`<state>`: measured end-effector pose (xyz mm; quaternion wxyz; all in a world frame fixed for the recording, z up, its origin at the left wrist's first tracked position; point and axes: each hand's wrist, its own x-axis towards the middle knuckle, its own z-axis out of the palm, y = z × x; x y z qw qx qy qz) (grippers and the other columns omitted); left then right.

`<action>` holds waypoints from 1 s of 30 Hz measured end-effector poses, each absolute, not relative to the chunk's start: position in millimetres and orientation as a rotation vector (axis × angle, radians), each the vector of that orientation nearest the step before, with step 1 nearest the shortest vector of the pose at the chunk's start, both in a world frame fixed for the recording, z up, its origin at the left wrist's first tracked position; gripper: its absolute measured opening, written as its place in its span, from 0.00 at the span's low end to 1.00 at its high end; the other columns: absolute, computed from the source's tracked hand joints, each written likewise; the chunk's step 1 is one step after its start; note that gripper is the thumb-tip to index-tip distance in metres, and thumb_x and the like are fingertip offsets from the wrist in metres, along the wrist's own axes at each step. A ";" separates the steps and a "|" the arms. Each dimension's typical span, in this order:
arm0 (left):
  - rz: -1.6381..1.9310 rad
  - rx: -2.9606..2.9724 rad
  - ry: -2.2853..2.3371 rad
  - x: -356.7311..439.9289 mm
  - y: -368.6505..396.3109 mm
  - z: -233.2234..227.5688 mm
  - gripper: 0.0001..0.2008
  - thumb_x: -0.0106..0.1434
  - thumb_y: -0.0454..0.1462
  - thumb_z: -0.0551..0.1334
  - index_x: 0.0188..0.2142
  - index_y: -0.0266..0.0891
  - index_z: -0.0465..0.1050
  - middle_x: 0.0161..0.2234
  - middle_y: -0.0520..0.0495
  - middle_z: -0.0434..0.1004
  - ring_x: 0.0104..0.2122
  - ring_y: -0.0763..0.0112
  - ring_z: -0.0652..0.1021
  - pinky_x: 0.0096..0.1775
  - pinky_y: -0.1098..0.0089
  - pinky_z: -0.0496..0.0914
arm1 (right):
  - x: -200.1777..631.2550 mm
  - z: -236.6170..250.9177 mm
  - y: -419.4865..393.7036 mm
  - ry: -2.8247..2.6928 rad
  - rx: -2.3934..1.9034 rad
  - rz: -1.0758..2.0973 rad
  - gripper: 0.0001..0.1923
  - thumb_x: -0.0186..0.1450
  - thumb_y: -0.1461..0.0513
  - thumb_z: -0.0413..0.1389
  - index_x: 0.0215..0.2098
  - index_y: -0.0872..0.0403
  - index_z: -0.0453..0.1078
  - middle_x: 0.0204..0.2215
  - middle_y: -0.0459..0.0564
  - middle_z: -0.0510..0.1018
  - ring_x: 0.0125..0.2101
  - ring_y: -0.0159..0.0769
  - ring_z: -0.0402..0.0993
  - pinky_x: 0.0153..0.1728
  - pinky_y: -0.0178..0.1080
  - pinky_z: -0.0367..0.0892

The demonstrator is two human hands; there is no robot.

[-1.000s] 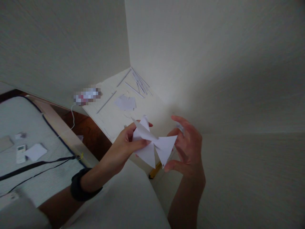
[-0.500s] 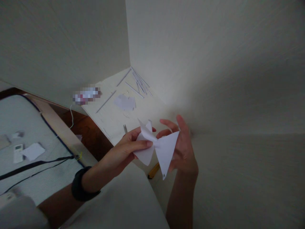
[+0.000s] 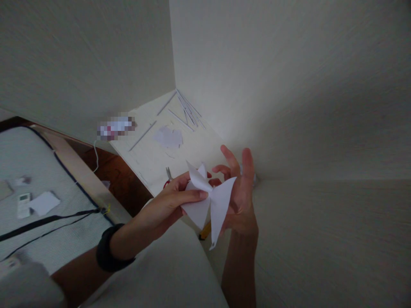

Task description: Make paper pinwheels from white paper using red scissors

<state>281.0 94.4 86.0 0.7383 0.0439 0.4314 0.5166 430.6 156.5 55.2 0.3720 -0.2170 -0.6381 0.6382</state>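
Observation:
My left hand [image 3: 180, 194] pinches a white paper pinwheel [image 3: 221, 205] near its middle, thumb on top. Its blades are cut and curled, and the lowest tip has a small hole. Behind the right blade is my right hand [image 3: 242, 192], its fingers raised and spread; whether it touches the paper I cannot tell. Scissors [image 3: 168, 173] with red handles lie just beyond my left hand, partly hidden by it. Below the paper, the end of a yellow and black tool [image 3: 205, 231] shows.
Thin white sticks [image 3: 189, 109] and paper scraps [image 3: 168, 137] lie on the white tabletop [image 3: 138, 160] in the corner. A blurred-out object [image 3: 116, 127] with a cable sits at its left edge. On the mattress [image 3: 41, 158] are a remote [image 3: 24, 205] and paper [image 3: 45, 203].
My right hand has shifted slightly left, and its fingers have spread upward. The pinwheel's right blade has swung inward and looks narrower. More of the scissors shows.

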 end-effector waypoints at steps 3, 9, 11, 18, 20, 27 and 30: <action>1.114 0.062 0.940 281.1 92.8 85.9 0.11 0.49 0.32 0.71 0.34 0.41 0.79 0.29 0.54 0.81 0.26 0.74 0.77 0.29 0.76 0.69 | 439.7 63.5 156.2 -1.743 -0.515 1.507 0.40 0.50 0.43 0.66 0.57 0.16 0.53 0.68 0.28 0.44 0.64 0.45 0.53 0.52 0.52 0.67; 1.110 0.028 0.973 279.3 91.8 85.3 0.12 0.48 0.34 0.73 0.34 0.41 0.79 0.28 0.54 0.81 0.26 0.76 0.77 0.28 0.77 0.69 | 452.2 79.5 156.8 -1.771 -0.592 1.401 0.14 0.58 0.53 0.65 0.40 0.23 0.74 0.65 0.25 0.52 0.68 0.48 0.41 0.54 0.55 0.63; 1.105 0.033 0.958 279.4 92.1 83.9 0.12 0.48 0.34 0.72 0.35 0.41 0.79 0.29 0.54 0.81 0.26 0.77 0.77 0.28 0.78 0.68 | 452.2 81.1 156.2 -1.772 -0.631 1.386 0.09 0.59 0.54 0.64 0.36 0.27 0.77 0.64 0.26 0.55 0.66 0.50 0.45 0.53 0.55 0.64; 1.105 0.092 0.941 282.5 91.1 81.3 0.14 0.49 0.34 0.72 0.37 0.41 0.78 0.33 0.51 0.81 0.28 0.73 0.78 0.31 0.74 0.70 | 451.1 83.1 156.4 -1.771 -0.684 1.328 0.07 0.59 0.51 0.63 0.24 0.40 0.78 0.61 0.33 0.62 0.56 0.49 0.64 0.48 0.52 0.69; 1.102 0.108 0.959 282.8 90.7 83.0 0.15 0.49 0.33 0.72 0.38 0.42 0.77 0.32 0.52 0.80 0.28 0.73 0.77 0.30 0.74 0.69 | 451.3 84.1 157.0 -1.774 -0.694 1.303 0.08 0.59 0.51 0.63 0.24 0.41 0.77 0.60 0.35 0.65 0.54 0.47 0.66 0.47 0.50 0.70; 1.210 0.276 1.029 283.1 89.9 87.1 0.13 0.53 0.34 0.71 0.38 0.42 0.74 0.26 0.56 0.75 0.24 0.77 0.73 0.26 0.78 0.67 | 449.1 88.9 155.1 -1.815 -0.632 1.264 0.05 0.60 0.54 0.63 0.27 0.41 0.76 0.61 0.33 0.63 0.58 0.47 0.61 0.48 0.50 0.67; 1.237 0.345 1.063 283.6 89.8 86.6 0.14 0.53 0.35 0.71 0.38 0.43 0.72 0.26 0.56 0.75 0.23 0.77 0.73 0.25 0.78 0.67 | 449.4 91.8 155.5 -1.854 -0.653 1.267 0.05 0.61 0.55 0.63 0.27 0.41 0.75 0.61 0.32 0.62 0.58 0.48 0.60 0.50 0.51 0.66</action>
